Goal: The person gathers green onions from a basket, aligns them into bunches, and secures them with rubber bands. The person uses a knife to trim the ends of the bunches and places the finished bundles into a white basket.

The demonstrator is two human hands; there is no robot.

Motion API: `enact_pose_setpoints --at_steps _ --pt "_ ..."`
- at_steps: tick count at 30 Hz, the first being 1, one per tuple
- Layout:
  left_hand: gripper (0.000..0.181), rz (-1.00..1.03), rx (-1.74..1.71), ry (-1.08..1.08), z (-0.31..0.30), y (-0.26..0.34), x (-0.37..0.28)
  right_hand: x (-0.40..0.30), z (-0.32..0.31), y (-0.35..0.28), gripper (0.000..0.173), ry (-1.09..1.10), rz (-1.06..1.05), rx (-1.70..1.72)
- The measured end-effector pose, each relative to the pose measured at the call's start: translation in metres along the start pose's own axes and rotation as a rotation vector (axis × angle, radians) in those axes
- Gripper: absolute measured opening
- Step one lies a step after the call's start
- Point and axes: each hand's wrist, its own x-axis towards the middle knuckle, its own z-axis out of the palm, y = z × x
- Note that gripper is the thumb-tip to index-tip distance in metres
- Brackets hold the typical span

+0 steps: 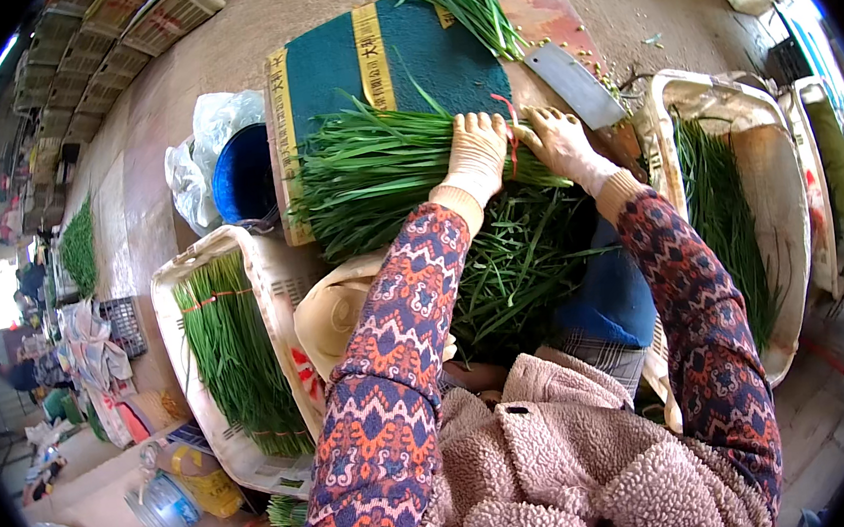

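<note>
A thick bundle of long green leafy vegetable, like garlic chives [376, 169], lies across the near edge of a green board with yellow tape [322, 69]. My left hand [478, 146], in a pale thin glove, presses on the bundle with fingers over it. My right hand [558, 139], gloved too, rests at the bundle's stem end. A red tie [512, 131] stands up between both hands. Beyond my right hand a cleaver blade [576, 84] lies flat beside a smaller bunch of greens [468, 11]. Loose leaves [520, 270] fill the space below my hands.
White plastic crates hold greens at my left [268, 307] and right [788, 231]. A blue bucket [243, 177] with clear plastic stands left of the board. Stacked crates [74, 75], a plastic jar [163, 508] and people [28, 279] are farther left.
</note>
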Motion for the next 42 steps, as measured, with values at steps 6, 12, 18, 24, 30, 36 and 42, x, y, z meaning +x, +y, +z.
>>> enact_pose_setpoints --at_steps 6,12,18,24,30,36,42 --pt "0.074 -0.052 -0.044 0.134 0.005 0.004 -0.005 0.003 -0.013 -0.01 0.06 -0.068 0.041 -0.117" --pt "0.086 -0.038 0.014 0.054 0.002 0.005 -0.014 0.023 -0.052 -0.06 0.043 0.217 -0.163 0.15" --pt "0.043 0.002 0.452 0.444 0.087 0.021 0.015 0.077 -0.033 -0.17 0.036 0.117 -0.228 0.293" --pt "0.046 -0.153 -0.158 0.372 0.058 0.021 0.001 0.078 -0.015 -0.208 0.02 0.047 -0.415 0.493" --pt "0.049 -0.048 -0.288 0.27 0.037 0.011 -0.004 0.084 -0.042 -0.243 0.02 -0.151 -0.444 0.396" --pt "0.043 -0.028 -0.499 0.351 0.041 0.007 -0.014 0.167 0.008 -0.23 0.019 0.008 -0.318 0.047" --pt "0.038 -0.134 -1.619 0.253 0.032 0.007 -0.037 0.163 -0.004 -0.236 0.02 -0.218 -0.17 0.471"
